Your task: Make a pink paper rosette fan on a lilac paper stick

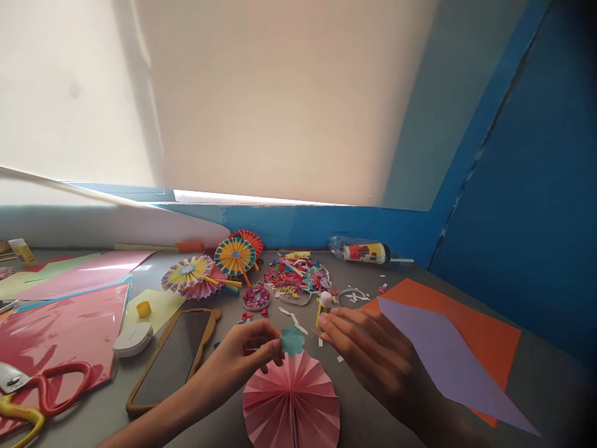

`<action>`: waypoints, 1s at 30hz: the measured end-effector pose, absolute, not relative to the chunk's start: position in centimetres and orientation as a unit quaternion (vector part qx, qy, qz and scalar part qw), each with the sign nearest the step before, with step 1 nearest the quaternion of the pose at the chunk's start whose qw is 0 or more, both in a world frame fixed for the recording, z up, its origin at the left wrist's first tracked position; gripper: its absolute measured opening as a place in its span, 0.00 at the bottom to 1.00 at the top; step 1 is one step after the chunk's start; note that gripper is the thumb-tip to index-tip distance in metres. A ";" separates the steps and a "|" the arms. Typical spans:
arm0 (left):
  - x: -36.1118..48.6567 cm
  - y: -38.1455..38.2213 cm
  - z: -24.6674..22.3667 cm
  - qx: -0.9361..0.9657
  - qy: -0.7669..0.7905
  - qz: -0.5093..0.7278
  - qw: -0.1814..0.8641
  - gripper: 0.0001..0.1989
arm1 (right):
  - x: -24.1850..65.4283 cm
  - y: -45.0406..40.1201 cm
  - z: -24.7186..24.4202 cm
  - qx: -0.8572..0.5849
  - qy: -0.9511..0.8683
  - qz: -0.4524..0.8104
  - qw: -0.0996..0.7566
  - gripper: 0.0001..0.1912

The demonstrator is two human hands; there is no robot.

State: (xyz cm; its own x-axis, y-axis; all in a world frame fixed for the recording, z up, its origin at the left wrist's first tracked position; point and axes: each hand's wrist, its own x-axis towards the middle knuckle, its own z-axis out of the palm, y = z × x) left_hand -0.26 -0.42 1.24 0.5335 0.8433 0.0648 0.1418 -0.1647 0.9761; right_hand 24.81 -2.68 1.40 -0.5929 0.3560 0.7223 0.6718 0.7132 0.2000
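Note:
My left hand (254,348) pinches a small teal paper flower (293,341) with a scalloped edge between thumb and fingers. Just beneath it, a round pink pleated paper fan (291,404) lies on the table, spread into a full disc. My right hand (373,351) is at the right of the flower, its fingers bent around a yellow glue stick (323,305) whose white end points up. Those fingers cover the lower part of the stick, and the thumb is hidden.
Left are a phone (175,354), a white case (134,340), a yellow cap (143,308) and red-yellow scissors (44,392). Finished paper fans (236,255) and a heap of paper scraps (298,277) lie behind. Purple paper (448,354) overlaps orange paper (494,339) on the right.

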 end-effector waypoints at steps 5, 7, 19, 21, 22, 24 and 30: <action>-0.3 -1.0 1.8 0.761 0.365 0.309 0.437 0.14 | 23.0 -2.7 2.2 -0.383 -0.805 0.013 0.453 0.04; -0.2 -1.2 1.9 0.780 0.361 0.297 0.415 0.15 | 21.9 -3.0 2.5 -0.408 -0.792 0.126 0.436 0.05; -0.3 -0.3 1.4 0.634 0.359 0.306 0.612 0.34 | 20.5 -3.1 2.3 -0.379 -0.775 0.236 0.448 0.07; -0.8 0.4 1.3 0.611 0.364 0.287 0.642 0.29 | 20.5 -3.0 2.1 -0.367 -0.745 0.274 0.484 0.09; -1.1 0.7 1.3 0.622 0.367 0.278 0.634 0.25 | 20.5 -2.9 2.0 -0.364 -0.725 0.308 0.498 0.10; -1.7 1.0 1.4 0.688 0.374 0.255 0.567 0.21 | 20.5 -2.6 1.5 -0.358 -0.684 0.394 0.499 0.13; -2.4 -1.0 1.6 0.836 0.399 0.173 0.335 0.11 | 21.0 -2.0 -1.1 -0.393 -0.602 0.586 0.374 0.19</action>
